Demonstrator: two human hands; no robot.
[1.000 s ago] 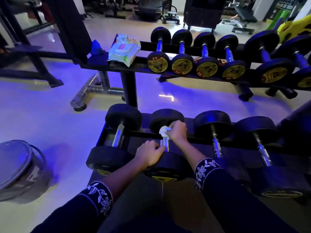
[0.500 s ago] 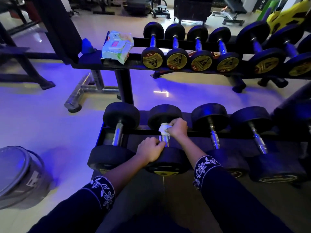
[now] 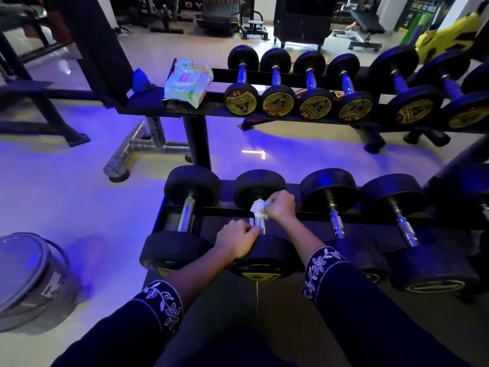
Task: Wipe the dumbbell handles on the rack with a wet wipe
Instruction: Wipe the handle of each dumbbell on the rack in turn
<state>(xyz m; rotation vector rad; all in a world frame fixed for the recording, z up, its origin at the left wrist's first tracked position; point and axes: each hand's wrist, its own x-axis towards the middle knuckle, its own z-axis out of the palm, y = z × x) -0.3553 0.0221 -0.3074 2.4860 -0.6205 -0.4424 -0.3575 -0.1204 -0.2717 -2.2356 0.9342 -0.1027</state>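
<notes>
Hardly shifted since the earlier frame: right hand [image 3: 281, 205], clenched round a bunched wet wipe [image 3: 258, 209], at the far end of the second dumbbell's handle [image 3: 260, 225]. Left hand [image 3: 235, 242]: curled over the near weight head [image 3: 267, 256], steadying it; its fingertips seem to touch the handle. Lower rack [image 3: 211, 211]: four dumbbells in view. Step: wiping this handle. Next move, by judgement: draw the wipe toward the near end, then shift to the neighbouring handle [image 3: 336, 223]. Wipes pack [image 3: 189, 83]: on the upper rack [image 3: 211, 108].

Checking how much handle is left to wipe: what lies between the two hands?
In the head view, only a short bare stretch of chrome handle shows between the left hand and the wet wipe held by the right hand.
</notes>
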